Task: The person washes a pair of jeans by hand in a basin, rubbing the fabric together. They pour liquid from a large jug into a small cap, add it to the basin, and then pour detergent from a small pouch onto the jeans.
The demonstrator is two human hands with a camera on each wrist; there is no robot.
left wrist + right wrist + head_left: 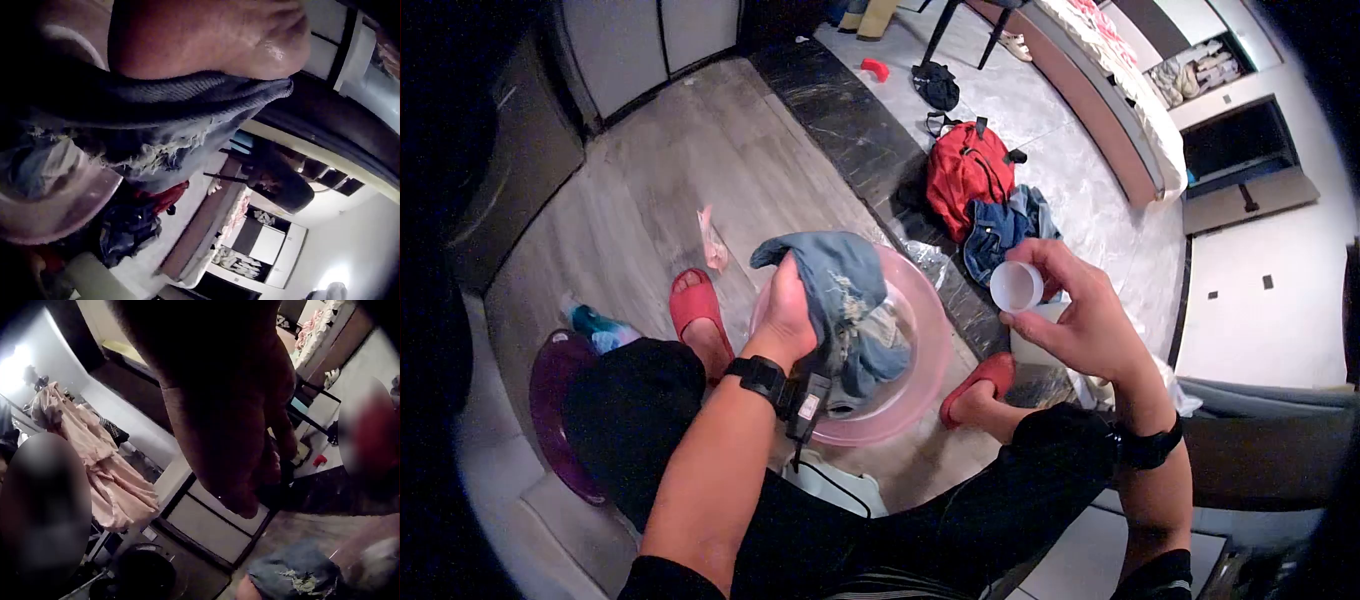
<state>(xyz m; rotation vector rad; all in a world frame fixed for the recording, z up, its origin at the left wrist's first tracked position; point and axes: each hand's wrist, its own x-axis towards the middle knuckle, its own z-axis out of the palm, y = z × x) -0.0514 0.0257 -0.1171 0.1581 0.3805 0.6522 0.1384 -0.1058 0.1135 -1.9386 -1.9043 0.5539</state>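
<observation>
My left hand (791,310) holds a pair of ripped blue jeans (840,275) up over a pink basin (935,330). The lower part of the denim hangs down into the basin. Frayed white threads show on the jeans (175,147) in the left wrist view, where cloth hides the left fingers. On the other side, my right hand (1085,315) pinches a small translucent plastic cup (1016,287) between thumb and fingers, its round mouth facing the head camera. Below that hand is a pale container (1035,345), partly covered by it.
Beyond the basin lie a red backpack (970,175) and dark blue denim (1000,235). Red slippers (695,305) are on the feet at either side of the basin. A purple basin (550,420) stands by the left leg, and a bed (1090,90) is at the back right.
</observation>
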